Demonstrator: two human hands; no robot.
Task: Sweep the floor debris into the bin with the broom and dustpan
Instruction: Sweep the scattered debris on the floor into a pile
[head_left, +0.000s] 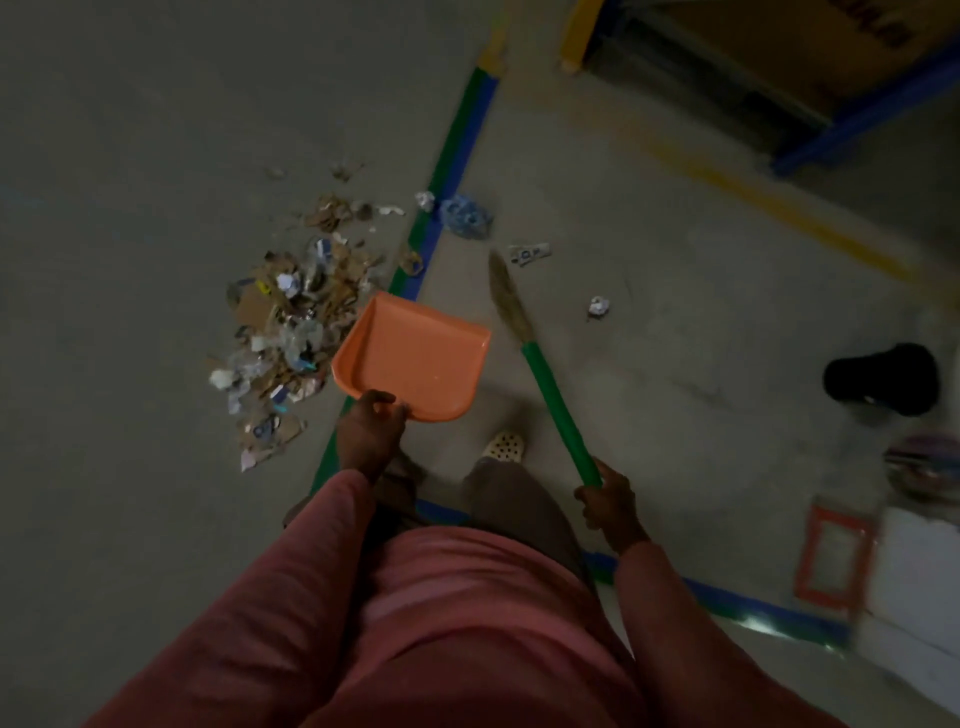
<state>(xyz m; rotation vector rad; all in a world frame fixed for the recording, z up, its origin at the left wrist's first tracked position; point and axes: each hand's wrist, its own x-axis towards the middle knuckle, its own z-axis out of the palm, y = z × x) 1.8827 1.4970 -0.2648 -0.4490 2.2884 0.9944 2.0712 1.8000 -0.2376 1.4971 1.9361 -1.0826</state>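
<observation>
An orange dustpan (413, 356) hangs above the floor in the middle of the view, and my left hand (370, 434) grips its near edge. Its pan looks empty. My right hand (610, 499) holds the green handle of a broom (553, 397); the straw head points away from me, off to the right of the dustpan. A pile of debris (296, 312), cardboard scraps, paper and plastic, lies on the floor left of the dustpan. Stray pieces lie apart: a blue crumpled bag (466, 215), a wrapper (529, 254) and a paper ball (598, 306).
Green and blue floor tape (452, 166) runs away from me past the pile. A black object (883, 378) sits on the floor at the right. A blue shelf frame (852, 119) with a carton stands at the top right. White and red-edged items (831, 556) lie at the right edge.
</observation>
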